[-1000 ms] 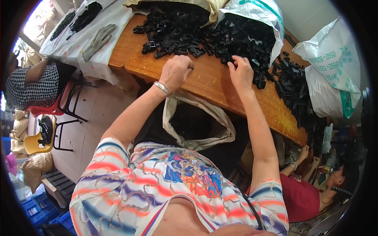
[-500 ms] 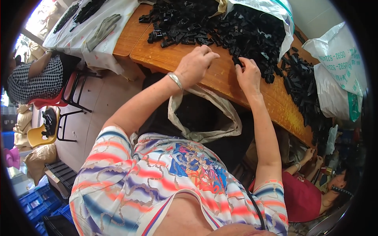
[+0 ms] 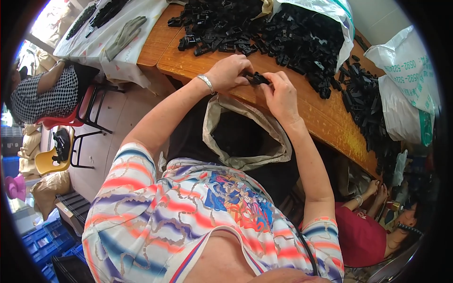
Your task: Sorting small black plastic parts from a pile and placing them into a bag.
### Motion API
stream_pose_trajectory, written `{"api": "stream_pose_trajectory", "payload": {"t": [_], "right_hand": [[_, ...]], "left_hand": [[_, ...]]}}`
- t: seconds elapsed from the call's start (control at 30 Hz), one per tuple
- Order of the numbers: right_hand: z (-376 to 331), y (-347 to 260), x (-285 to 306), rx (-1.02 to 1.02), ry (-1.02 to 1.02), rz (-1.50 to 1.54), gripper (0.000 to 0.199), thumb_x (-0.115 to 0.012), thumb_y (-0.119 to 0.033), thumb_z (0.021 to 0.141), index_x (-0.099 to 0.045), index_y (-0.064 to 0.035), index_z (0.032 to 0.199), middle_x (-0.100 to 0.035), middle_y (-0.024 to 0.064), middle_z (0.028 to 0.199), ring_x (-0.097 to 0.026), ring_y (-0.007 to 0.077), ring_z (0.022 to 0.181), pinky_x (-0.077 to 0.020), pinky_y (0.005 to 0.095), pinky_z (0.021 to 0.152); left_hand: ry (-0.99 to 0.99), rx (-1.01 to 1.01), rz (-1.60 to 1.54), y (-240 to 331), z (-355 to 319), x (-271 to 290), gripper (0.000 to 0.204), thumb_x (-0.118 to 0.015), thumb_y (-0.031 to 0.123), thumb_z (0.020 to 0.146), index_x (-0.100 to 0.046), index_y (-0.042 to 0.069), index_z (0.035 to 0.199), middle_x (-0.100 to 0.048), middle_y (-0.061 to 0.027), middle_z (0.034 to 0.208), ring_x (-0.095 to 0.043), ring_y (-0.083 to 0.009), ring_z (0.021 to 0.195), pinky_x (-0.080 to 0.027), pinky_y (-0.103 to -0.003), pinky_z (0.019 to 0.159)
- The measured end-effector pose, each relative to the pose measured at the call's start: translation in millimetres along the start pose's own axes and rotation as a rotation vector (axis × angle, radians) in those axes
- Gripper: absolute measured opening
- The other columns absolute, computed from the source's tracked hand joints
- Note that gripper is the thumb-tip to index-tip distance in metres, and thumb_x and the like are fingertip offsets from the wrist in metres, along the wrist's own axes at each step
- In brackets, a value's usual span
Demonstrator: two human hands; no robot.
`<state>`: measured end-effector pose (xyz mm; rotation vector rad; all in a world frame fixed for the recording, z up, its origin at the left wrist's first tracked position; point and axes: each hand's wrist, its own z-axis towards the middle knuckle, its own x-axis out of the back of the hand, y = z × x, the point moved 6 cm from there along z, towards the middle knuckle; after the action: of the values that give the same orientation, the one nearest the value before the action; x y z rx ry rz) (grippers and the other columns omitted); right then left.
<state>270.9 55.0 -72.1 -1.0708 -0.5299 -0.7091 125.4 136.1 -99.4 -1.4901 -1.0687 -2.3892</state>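
Fingers (image 3: 245, 75) of both hands (wrists bent) around black clip (image 3: 258, 78)

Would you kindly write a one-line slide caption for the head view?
Both hands, left hand and right hand, hold a small black plastic part above a wooden table.

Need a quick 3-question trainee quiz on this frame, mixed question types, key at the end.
1. True or false: both hands meet on one small black plastic part at the edge of the wooden table.
2. What hangs open below the hands? A) a blue crate B) a beige cloth bag C) a grey glove
3. Which wrist wears the silver bracelet?

Key:
1. True: the left hand and right hand both pinch it.
2. B
3. The left wrist.
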Motion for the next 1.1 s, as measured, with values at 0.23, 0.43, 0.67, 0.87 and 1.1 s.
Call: {"api": "stream_pose_trajectory", "payload": {"t": [0.23, 0.43, 0.67, 0.87, 1.1], "right_hand": [[10, -7, -18, 0.181, 0.029, -0.106, 0.026, -0.067, 0.003, 0.080, -0.065, -0.0015, 0.105, -0.061, 0.0133, 0.095, -0.065, 0.0329, 0.081, -0.0537, 0.0395, 0.071], [12, -13, -15, 0.224, -0.116, -0.180, 0.022, -0.068, 0.002, 0.080, -0.066, -0.0018, 0.101, -0.059, 0.0134, 0.096, -0.064, 0.0359, 0.079, -0.0539, 0.0433, 0.068], [5, -10, -12, 0.209, -0.004, -0.114, 0.019, -0.066, 0.001, 0.081, -0.066, -0.0016, 0.100, -0.058, 0.0143, 0.096, -0.064, 0.0367, 0.080, -0.0540, 0.0442, 0.068], [9, -11, -14, 0.205, -0.091, -0.165, 0.019, -0.066, 0.000, 0.082, -0.067, -0.0027, 0.100, -0.058, 0.0141, 0.096, -0.065, 0.0351, 0.080, -0.0541, 0.0433, 0.068], [-7, -27, -41, 0.373, -0.102, -0.587, 0.030, -0.055, -0.003, 0.084, -0.058, 0.0090, 0.112, -0.054, 0.0153, 0.100, -0.060, 0.0309, 0.091, -0.0557, 0.0378, 0.071]], "left_hand": [[0.065, 0.071, -0.165, -7, -2, -4, 0.030, -0.080, 0.020, 0.072, -0.070, 0.005, 0.096, -0.062, -0.0096, 0.093, -0.061, -0.0285, 0.093, -0.050, -0.038, 0.082], [0.023, 0.111, -0.174, -7, -2, -3, 0.032, -0.081, 0.020, 0.072, -0.070, 0.004, 0.097, -0.064, -0.0093, 0.096, -0.062, -0.0275, 0.094, -0.051, -0.037, 0.082], [-0.007, 0.157, -0.140, -5, 1, -7, 0.032, -0.081, 0.021, 0.072, -0.070, 0.004, 0.097, -0.065, -0.0098, 0.096, -0.063, -0.0273, 0.094, -0.052, -0.037, 0.083], [-0.003, 0.170, -0.170, -9, 2, -10, 0.031, -0.081, 0.021, 0.071, -0.071, 0.004, 0.095, -0.065, -0.0100, 0.095, -0.063, -0.0275, 0.094, -0.052, -0.038, 0.083], [0.102, 0.131, -0.103, -4, -5, 0, 0.028, -0.078, 0.019, 0.072, -0.070, 0.002, 0.093, -0.064, -0.0109, 0.091, -0.064, -0.0268, 0.088, -0.053, -0.036, 0.079]]}}
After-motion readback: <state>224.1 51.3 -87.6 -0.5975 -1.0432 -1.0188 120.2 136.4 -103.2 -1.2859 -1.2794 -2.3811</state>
